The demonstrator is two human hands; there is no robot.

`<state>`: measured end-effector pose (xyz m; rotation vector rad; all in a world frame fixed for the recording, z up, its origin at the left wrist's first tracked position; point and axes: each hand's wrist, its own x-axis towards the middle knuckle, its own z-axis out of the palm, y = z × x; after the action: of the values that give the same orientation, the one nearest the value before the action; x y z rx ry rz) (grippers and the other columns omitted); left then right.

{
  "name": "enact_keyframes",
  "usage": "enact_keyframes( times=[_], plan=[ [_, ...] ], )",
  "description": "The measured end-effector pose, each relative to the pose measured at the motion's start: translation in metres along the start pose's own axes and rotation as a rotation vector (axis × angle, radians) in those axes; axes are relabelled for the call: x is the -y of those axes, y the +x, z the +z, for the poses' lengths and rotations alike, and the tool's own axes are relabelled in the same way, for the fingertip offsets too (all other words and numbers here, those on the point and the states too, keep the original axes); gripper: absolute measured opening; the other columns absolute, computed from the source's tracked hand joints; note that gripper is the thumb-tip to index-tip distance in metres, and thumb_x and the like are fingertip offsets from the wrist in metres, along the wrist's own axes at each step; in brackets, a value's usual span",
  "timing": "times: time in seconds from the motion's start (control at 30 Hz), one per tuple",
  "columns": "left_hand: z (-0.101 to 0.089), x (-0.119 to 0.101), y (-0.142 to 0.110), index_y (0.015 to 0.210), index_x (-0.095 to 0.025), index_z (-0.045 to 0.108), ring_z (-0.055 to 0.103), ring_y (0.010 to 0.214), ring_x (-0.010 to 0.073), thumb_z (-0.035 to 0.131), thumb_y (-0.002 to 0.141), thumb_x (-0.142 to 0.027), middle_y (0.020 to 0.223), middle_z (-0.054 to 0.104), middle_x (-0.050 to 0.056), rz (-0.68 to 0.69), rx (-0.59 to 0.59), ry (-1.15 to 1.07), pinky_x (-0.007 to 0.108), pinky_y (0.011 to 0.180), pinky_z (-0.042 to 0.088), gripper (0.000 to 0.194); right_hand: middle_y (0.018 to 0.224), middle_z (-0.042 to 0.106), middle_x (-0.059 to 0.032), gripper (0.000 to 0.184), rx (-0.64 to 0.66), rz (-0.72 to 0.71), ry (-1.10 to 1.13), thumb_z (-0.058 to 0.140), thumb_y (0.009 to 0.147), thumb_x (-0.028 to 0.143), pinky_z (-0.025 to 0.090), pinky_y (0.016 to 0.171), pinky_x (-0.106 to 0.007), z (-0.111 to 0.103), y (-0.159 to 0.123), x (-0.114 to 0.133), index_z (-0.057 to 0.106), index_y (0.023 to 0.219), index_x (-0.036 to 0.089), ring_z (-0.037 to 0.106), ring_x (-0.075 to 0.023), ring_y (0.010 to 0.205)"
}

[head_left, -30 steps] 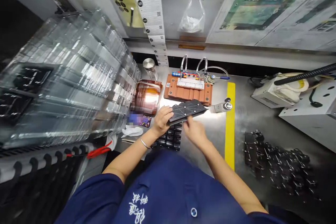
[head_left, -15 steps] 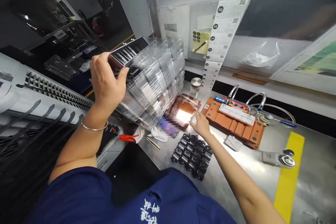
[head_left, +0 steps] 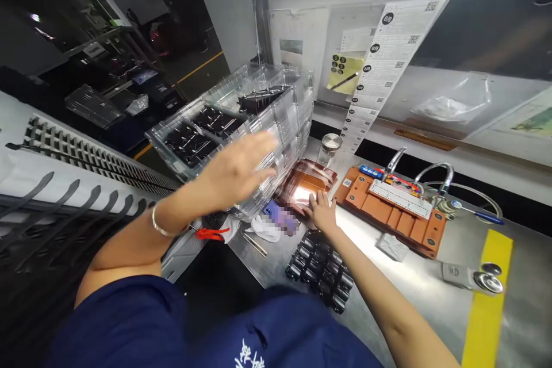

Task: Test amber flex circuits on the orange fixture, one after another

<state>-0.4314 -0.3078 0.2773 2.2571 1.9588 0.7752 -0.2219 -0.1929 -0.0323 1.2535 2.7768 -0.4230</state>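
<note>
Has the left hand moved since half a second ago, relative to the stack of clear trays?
Yes. The left hand has let go of the dark plate and dropped from the top edge of the clear tray stack to its front side, empty and blurred with motion.

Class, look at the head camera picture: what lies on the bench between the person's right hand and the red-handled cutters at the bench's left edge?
In the head view, between the right hand and the red-handled cutters lie a blurred blue-purple item and a crumpled white cloth.

My left hand (head_left: pixel 239 169) hangs raised, fingers spread and blurred. My right hand (head_left: pixel 322 213) rests flat, palm down, arm stretched forward.
</note>
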Motion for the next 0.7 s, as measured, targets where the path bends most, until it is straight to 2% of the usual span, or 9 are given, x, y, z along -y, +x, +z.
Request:
enact_keyframes(
  times=[0.07, 0.13, 0.2, 0.27, 0.33, 0.4, 0.5, 0.6, 0.7],
  plan=[
    [0.042, -0.02, -0.031, 0.12, -0.027, 0.061, 0.057, 0.119, 0.0229, 0.056, 0.087, -0.04, 0.125, 0.063, 0.005, -0.018, 0.164, -0.257, 0.04, 0.106, 0.043, 0.036, 0.149, 0.038, -0.0206, 0.047, -0.014, -0.006, 0.012, 0.037, 0.096, 0.037, 0.022, 0.105, -0.064, -0.001, 0.001, -0.002, 0.048, 0.138, 0.019, 0.034, -0.035, 0.137],
    [0.097, -0.014, -0.051, 0.105, -0.026, 0.067, 0.065, 0.104, 0.0243, 0.061, 0.083, -0.041, 0.109, 0.07, 0.006, -0.334, 0.259, -0.502, 0.04, 0.097, 0.049, 0.028, 0.146, 0.044, -0.0188, 0.042, -0.027, -0.011, 0.03, 0.036, 0.097, 0.033, 0.024, 0.104, -0.063, -0.003, 0.002, -0.006, 0.052, 0.134, 0.021, 0.039, -0.0335, 0.135],
    [0.154, 0.01, -0.056, 0.087, -0.02, 0.068, 0.067, 0.094, 0.0263, 0.071, 0.073, -0.044, 0.093, 0.072, 0.01, -0.883, 0.219, -0.76, 0.038, 0.087, 0.054, 0.028, 0.142, 0.049, -0.0175, 0.04, -0.039, -0.021, 0.051, 0.036, 0.097, 0.029, 0.026, 0.104, -0.062, -0.006, 0.003, -0.009, 0.055, 0.131, 0.022, 0.042, -0.0325, 0.133],
    [0.202, 0.039, -0.049, 0.092, -0.016, 0.064, 0.069, 0.081, 0.0258, 0.059, 0.08, -0.053, 0.089, 0.07, 0.014, -1.064, 0.209, -0.83, 0.039, 0.071, 0.057, 0.039, 0.141, 0.051, -0.0168, 0.04, -0.052, -0.033, 0.078, 0.036, 0.097, 0.027, 0.027, 0.105, -0.06, -0.008, 0.002, -0.013, 0.055, 0.132, 0.022, 0.042, -0.0319, 0.132],
    [0.234, 0.062, -0.037, 0.099, -0.014, 0.061, 0.069, 0.073, 0.0235, 0.047, 0.086, -0.058, 0.086, 0.069, 0.015, -1.139, 0.206, -0.906, 0.037, 0.063, 0.057, 0.048, 0.141, 0.051, -0.017, 0.041, -0.06, -0.047, 0.11, 0.036, 0.097, 0.025, 0.027, 0.106, -0.059, -0.01, 0.0, -0.017, 0.054, 0.134, 0.021, 0.043, -0.0315, 0.133],
    [0.253, 0.076, -0.027, 0.103, -0.014, 0.059, 0.069, 0.071, 0.0213, 0.045, 0.088, -0.057, 0.084, 0.068, 0.014, -1.168, 0.189, -0.99, 0.035, 0.063, 0.057, 0.047, 0.14, 0.051, -0.0171, 0.04, -0.061, -0.072, 0.148, 0.037, 0.097, 0.023, 0.028, 0.108, -0.057, -0.013, -0.005, -0.023, 0.054, 0.134, 0.02, 0.043, -0.031, 0.133],
    [0.268, 0.081, -0.016, 0.102, -0.013, 0.058, 0.069, 0.072, 0.0171, 0.054, 0.088, -0.038, 0.084, 0.068, 0.012, -1.149, 0.138, -1.067, 0.031, 0.068, 0.057, 0.029, 0.138, 0.054, -0.0155, 0.036, -0.044, -0.121, 0.221, 0.047, 0.094, 0.025, 0.032, 0.107, -0.054, -0.02, -0.013, -0.029, 0.061, 0.126, 0.02, 0.047, -0.0307, 0.13],
    [0.278, 0.071, -0.012, 0.104, -0.012, 0.056, 0.067, 0.069, 0.0127, 0.056, 0.084, -0.018, 0.084, 0.068, 0.009, -1.069, 0.108, -1.092, 0.026, 0.067, 0.055, 0.02, 0.126, 0.064, -0.0119, 0.035, -0.041, -0.141, 0.315, 0.065, 0.083, 0.034, 0.043, 0.101, -0.046, -0.032, -0.014, -0.03, 0.068, 0.116, 0.021, 0.056, -0.0282, 0.12],
    [0.283, 0.053, -0.013, 0.109, -0.015, 0.056, 0.066, 0.064, 0.0113, 0.057, 0.079, -0.009, 0.085, 0.069, 0.004, -0.947, 0.143, -1.12, 0.023, 0.06, 0.053, 0.031, 0.119, 0.068, -0.0105, 0.037, -0.128, -0.072, 0.404, 0.058, 0.088, 0.039, 0.048, 0.095, -0.036, -0.046, -0.006, -0.022, 0.066, 0.118, 0.019, 0.062, -0.022, 0.111]
  ],
)
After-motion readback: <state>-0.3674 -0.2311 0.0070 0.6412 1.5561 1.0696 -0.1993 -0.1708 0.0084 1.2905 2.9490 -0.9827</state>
